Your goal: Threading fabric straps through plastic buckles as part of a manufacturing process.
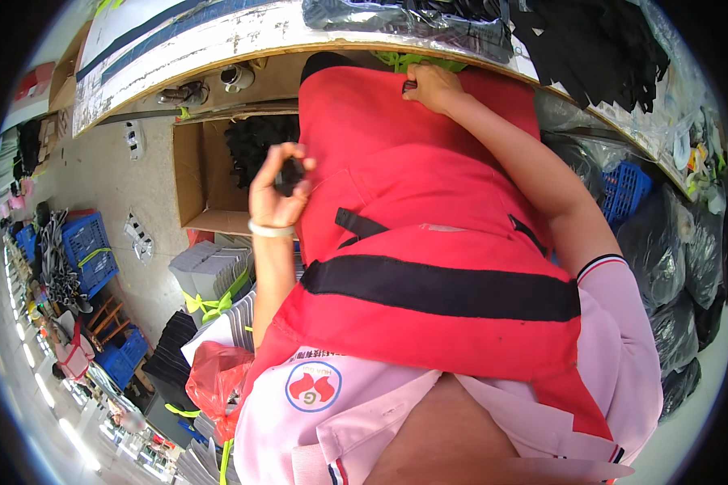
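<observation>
My left hand [277,187] is raised beside my red apron [429,242] and its fingers are closed around a small black piece [289,175]. A white band sits on that wrist. My right hand [433,86] reaches forward to the edge of the wooden worktable [218,36] and pinches a small dark item [410,85] against the apron's top. Black fabric pieces [493,28] lie on the table just beyond that hand.
An open cardboard box [198,174] holding black pieces stands on the floor under the table. Bundled grey stacks [214,275] tied with yellow-green strap, a red plastic bag [214,376], blue crates [89,250] and black bags [679,259] crowd the floor around me.
</observation>
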### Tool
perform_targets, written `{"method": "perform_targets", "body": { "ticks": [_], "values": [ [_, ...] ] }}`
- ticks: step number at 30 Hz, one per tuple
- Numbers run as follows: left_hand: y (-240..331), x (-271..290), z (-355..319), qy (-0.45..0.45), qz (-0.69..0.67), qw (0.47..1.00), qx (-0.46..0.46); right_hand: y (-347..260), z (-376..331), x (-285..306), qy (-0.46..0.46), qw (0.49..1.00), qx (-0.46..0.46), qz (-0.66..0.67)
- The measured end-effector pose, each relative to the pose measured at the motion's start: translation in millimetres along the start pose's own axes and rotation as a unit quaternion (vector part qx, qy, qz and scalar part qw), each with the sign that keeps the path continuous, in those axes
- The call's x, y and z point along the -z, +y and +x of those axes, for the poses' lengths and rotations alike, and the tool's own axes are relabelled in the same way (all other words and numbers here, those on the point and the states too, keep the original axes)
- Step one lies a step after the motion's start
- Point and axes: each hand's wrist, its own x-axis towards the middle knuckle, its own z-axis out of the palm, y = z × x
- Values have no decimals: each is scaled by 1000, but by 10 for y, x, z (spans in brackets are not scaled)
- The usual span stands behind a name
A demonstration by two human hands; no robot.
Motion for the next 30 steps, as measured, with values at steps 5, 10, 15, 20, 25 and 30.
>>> {"method": "perform_targets", "body": {
  "ticks": [5,10,15,20,25,30],
  "values": [
    [-318,-247,231,-38,142,987,58,29,-70,159,-122,968,17,221],
    [-363,-602,390,-32,266,955,129,-380,-744,795,-75,876,185,438],
    [-550,-771,604,-153,148,942,261,-452,-1042,900,-33,853,257,453],
    [-682,-768,659,-249,126,921,271,-349,-1228,1079,-45,857,254,446],
    [-766,-724,651,-192,79,944,255,31,-1141,1571,-43,897,169,407],
    [-831,-845,710,-85,22,969,232,881,-605,1771,279,948,-75,129]
  ]
}}
